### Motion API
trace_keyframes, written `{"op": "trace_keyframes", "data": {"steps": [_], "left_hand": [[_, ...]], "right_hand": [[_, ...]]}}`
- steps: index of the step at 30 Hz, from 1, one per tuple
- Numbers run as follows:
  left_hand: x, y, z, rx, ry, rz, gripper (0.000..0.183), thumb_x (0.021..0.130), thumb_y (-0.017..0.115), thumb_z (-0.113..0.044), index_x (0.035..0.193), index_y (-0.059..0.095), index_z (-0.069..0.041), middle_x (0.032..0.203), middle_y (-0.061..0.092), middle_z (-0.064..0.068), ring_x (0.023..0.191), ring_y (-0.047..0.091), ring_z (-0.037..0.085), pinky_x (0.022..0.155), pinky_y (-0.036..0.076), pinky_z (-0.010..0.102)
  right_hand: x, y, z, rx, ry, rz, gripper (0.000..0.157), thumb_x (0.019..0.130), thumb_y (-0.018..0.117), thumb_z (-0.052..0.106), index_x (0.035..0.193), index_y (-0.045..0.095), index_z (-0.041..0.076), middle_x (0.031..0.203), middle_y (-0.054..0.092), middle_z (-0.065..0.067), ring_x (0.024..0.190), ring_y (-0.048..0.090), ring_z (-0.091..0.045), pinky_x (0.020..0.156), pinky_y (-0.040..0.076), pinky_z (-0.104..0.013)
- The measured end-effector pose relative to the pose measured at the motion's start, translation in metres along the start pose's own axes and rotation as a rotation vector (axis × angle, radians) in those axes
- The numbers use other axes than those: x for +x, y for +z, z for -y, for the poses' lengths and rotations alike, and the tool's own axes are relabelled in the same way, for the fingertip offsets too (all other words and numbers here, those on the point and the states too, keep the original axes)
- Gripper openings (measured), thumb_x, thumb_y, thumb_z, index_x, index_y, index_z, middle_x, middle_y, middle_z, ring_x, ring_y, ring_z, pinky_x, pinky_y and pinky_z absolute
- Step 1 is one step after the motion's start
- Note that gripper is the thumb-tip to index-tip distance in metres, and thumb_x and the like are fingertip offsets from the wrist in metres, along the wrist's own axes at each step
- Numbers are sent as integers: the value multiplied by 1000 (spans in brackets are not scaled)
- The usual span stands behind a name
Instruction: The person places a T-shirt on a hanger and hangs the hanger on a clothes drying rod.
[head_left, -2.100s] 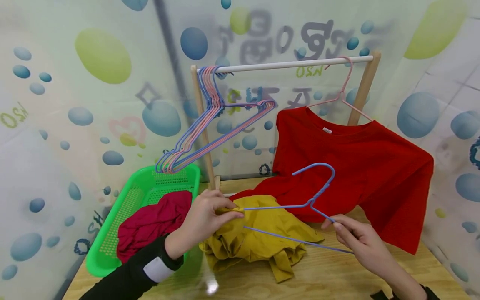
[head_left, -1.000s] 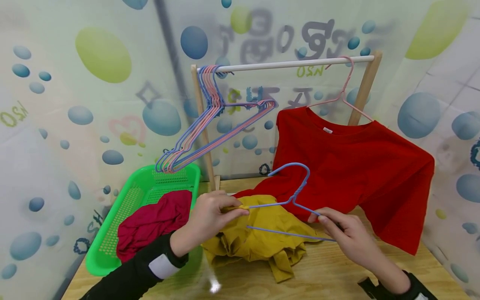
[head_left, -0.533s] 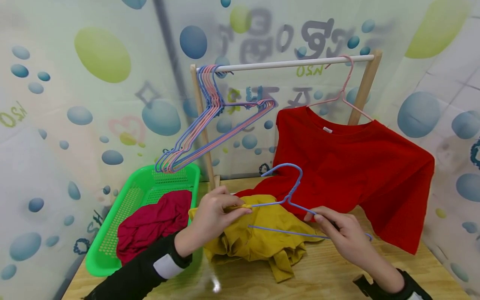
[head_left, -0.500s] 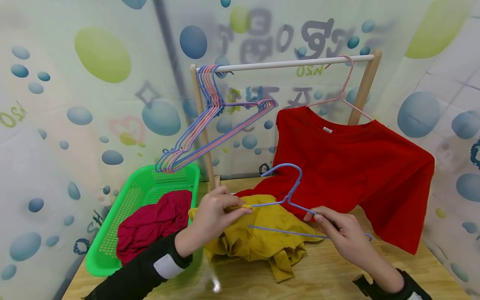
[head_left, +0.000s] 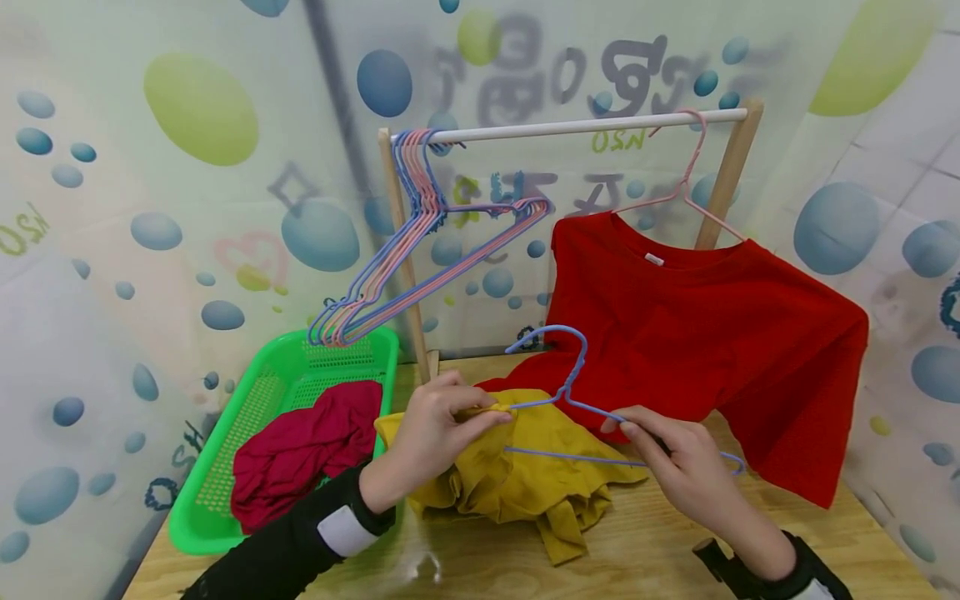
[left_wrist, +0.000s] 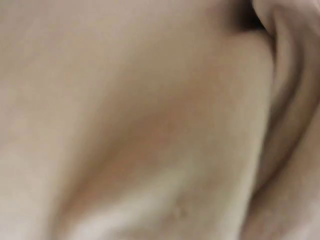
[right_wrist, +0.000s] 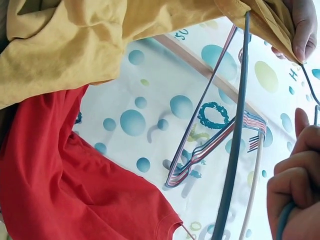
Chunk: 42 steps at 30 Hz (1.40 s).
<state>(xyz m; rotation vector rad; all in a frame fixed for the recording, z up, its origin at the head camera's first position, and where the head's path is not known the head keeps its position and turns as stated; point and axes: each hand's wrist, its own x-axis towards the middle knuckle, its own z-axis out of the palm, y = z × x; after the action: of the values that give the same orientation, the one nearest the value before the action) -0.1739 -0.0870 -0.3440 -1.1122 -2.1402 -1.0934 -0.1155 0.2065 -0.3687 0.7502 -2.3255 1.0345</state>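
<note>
A yellow garment (head_left: 525,483) lies bunched on the table. Pinched at its edge, between thumb and fingers, is my left hand (head_left: 438,437), close to one shoulder of a blue wire hanger (head_left: 574,375). That end of the hanger runs into the yellow cloth, so its tip is hidden. My right hand (head_left: 678,458) grips the hanger's other shoulder, and the hook points up between both hands. In the right wrist view, the hanger's bottom bar (right_wrist: 237,125) passes into the yellow garment (right_wrist: 65,45). Only blurred skin of the left hand (left_wrist: 165,125) fills the left wrist view.
A rack with a white rail (head_left: 570,130) stands behind. Several blue and pink hangers (head_left: 420,233) hang at its left end, and a red shirt (head_left: 675,325) hangs on a pink hanger at the right. A green basket (head_left: 206,467) at the left holds a crimson garment (head_left: 307,450).
The blue hanger has shifted left with my right hand, its end going further into the yellow garment. My left hand has moved slightly right, still pinching the cloth.
</note>
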Motion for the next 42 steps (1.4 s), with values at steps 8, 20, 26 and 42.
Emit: {"op": "trace_keyframes", "data": {"steps": [8, 20, 26, 42], "left_hand": [[1, 3, -1, -25, -21, 7, 10, 81, 76, -24, 80, 76, -14, 66, 47, -13, 64, 36, 3, 51, 30, 18], [4, 11, -3, -49, -38, 12, 11, 83, 74, -25, 80, 75, -14, 67, 49, -13, 63, 34, 3, 52, 29, 19], [4, 15, -4, -38, -64, 19, 12, 83, 74, -25, 81, 76, -13, 66, 47, -13, 63, 35, 4, 52, 29, 20], [5, 26, -9, -59, -66, 22, 15, 85, 71, -27, 83, 77, -13, 69, 60, -13, 62, 35, 5, 53, 29, 20]], "right_hand": [[3, 3, 2, -21, -32, -30, 35, 90, 60, -6, 103, 65, 26, 61, 33, 18, 48, 24, 6, 43, 26, -14], [3, 5, -1, -84, -21, -23, 32, 92, 59, -1, 103, 65, 29, 61, 34, 20, 47, 24, 5, 43, 27, -14], [2, 6, -1, -94, -8, -21, 31, 92, 60, 2, 103, 65, 30, 59, 32, 21, 46, 25, 5, 42, 26, -14], [0, 12, 1, -118, 10, -29, 30, 90, 63, 1, 100, 65, 29, 60, 32, 21, 46, 23, 6, 41, 24, -13]]}}
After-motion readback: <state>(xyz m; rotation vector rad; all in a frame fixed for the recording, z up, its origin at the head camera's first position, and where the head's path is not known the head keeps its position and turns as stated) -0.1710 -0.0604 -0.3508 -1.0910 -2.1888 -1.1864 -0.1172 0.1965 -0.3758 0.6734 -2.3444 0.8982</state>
